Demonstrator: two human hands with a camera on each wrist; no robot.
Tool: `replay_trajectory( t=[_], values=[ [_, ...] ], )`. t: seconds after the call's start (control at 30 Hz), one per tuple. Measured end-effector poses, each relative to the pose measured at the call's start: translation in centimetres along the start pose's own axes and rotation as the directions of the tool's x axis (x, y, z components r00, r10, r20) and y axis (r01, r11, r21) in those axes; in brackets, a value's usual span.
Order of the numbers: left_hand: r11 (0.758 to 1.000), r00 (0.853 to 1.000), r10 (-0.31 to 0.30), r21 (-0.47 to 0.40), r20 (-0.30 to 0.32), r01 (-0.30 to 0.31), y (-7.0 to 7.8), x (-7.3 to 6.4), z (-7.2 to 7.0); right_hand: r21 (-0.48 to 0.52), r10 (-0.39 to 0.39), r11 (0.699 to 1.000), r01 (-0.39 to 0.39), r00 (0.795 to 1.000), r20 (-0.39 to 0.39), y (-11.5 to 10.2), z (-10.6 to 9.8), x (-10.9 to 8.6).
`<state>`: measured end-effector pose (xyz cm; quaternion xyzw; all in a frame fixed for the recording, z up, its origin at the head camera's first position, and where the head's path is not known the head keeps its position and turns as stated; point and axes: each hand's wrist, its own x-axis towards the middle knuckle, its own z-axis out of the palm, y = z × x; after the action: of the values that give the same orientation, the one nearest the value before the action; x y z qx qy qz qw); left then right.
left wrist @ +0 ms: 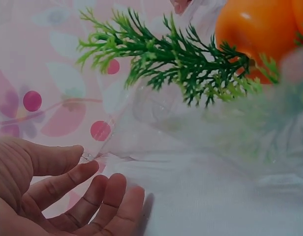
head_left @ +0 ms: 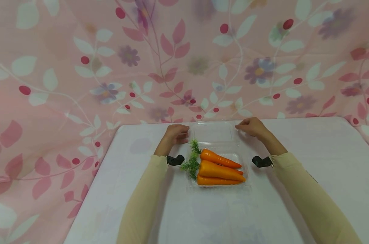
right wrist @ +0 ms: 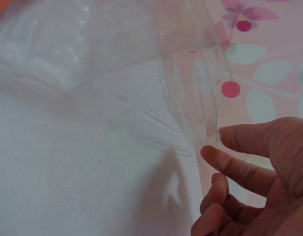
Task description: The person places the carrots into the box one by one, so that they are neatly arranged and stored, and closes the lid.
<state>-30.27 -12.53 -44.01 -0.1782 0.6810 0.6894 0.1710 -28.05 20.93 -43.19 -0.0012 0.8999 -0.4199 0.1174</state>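
Observation:
A clear plastic clamshell box (head_left: 245, 181) lies on the table with its hinged lid (head_left: 213, 132) laid back towards the wall. Several orange carrots (head_left: 219, 169) fill its base, their green feathery tops (head_left: 191, 166) sticking out over the left side. At the lid's left corner, my left hand (head_left: 176, 133) pinches the thin edge between thumb and forefinger, the other fingers loosely bent. On the opposite corner my right hand (head_left: 252, 127) has its thumb and forefinger around the clear rim (right wrist: 206, 123); its remaining fingers curl beneath.
A white-covered table (head_left: 141, 217) extends around the box. Behind its far edge hangs a pink floral cloth (head_left: 160, 67). Small black wrist cameras sit at both sleeves, the left camera (head_left: 175, 160) and right camera (head_left: 261, 162) flanking the box.

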Motion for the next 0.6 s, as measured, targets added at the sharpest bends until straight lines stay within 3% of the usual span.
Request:
replay_trajectory(
  t=[0.17, 0.4, 0.6],
  values=[
    [0.999, 1.0, 0.026, -0.037, 0.006, -0.026, 0.2, -0.2, -0.1, 0.013, 0.006, 1.0, -0.006, 1.0, 0.002, -0.3, -0.1, -0.1],
    [0.994, 0.995, 0.092, -0.066, 0.028, -0.09, 1.2, -1.3, -0.1, 0.03, -0.047, 0.998, 0.048, 0.998, -0.041, -1.9, -0.9, -0.8],
    [0.983, 0.982, 0.185, -0.005, 0.047, -0.185, 2.3, -2.1, -0.3, 0.039, -0.082, 0.996, 0.085, 0.993, -0.087, -3.3, -1.7, -1.4]
  ],
)
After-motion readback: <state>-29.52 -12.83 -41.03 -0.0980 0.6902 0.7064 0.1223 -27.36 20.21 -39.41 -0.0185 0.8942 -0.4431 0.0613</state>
